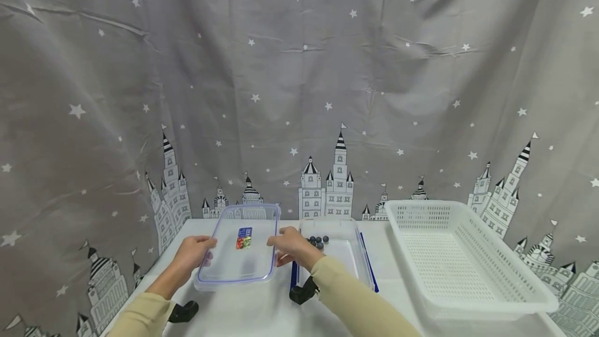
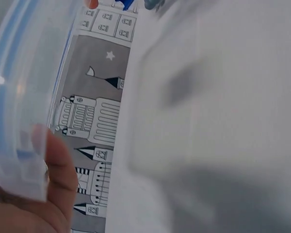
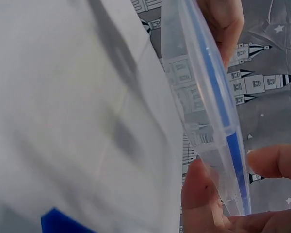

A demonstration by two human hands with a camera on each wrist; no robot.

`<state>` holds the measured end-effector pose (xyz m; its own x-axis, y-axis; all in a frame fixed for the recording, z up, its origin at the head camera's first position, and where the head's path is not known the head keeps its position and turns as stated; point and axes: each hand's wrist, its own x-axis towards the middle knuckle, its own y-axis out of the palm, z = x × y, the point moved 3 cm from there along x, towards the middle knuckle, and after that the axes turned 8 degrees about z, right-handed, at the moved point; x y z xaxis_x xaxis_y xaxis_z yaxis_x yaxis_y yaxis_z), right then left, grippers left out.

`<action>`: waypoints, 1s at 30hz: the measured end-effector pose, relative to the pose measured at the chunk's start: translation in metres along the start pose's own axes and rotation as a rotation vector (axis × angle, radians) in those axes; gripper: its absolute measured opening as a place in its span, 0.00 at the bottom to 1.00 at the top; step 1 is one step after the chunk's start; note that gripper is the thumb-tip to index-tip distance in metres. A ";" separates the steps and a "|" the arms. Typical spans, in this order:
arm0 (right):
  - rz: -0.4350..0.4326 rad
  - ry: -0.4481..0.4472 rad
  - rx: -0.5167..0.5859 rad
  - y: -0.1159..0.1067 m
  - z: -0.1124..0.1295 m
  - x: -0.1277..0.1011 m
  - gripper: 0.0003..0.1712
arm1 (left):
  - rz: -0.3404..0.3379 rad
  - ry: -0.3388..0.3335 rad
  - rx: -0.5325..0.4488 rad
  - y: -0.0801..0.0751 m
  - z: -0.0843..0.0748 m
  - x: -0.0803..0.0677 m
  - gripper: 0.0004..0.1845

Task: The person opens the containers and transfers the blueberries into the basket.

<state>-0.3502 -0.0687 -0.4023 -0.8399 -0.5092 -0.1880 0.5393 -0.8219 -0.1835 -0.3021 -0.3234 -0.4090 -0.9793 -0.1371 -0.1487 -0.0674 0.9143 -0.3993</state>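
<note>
A clear lid (image 1: 229, 267) with a blue rim and a small printed label (image 1: 244, 238) is held above the worktop (image 1: 386, 261), its left edge clamped between the thumb and fingers of the left hand (image 1: 191, 255) and its right edge pinched likewise by the right hand (image 1: 296, 246). Just to the right, a clear container (image 1: 346, 254) is placed, with dark round berries (image 1: 320, 246) gathered near its left side. Farther right, a white slotted basket (image 1: 442, 259) is set, and everything is backed by a grey curtain (image 1: 327, 56) printed with castles and stars
</note>
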 end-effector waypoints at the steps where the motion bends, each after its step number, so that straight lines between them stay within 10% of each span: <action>1: 0.006 0.006 0.003 0.002 0.000 0.001 0.45 | -0.002 -0.001 0.003 -0.001 0.002 0.000 0.29; 20: -0.045 0.059 0.013 0.032 -0.007 0.011 0.42 | -0.037 -0.039 0.134 -0.008 0.022 0.011 0.28; 30: -0.118 0.082 -0.041 0.042 -0.018 0.015 0.20 | -0.043 -0.023 0.210 -0.006 0.031 0.016 0.28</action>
<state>-0.3392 -0.1070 -0.4300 -0.8905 -0.3858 -0.2411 0.4408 -0.8627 -0.2477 -0.3113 -0.3423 -0.4368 -0.9716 -0.1851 -0.1475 -0.0652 0.8084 -0.5851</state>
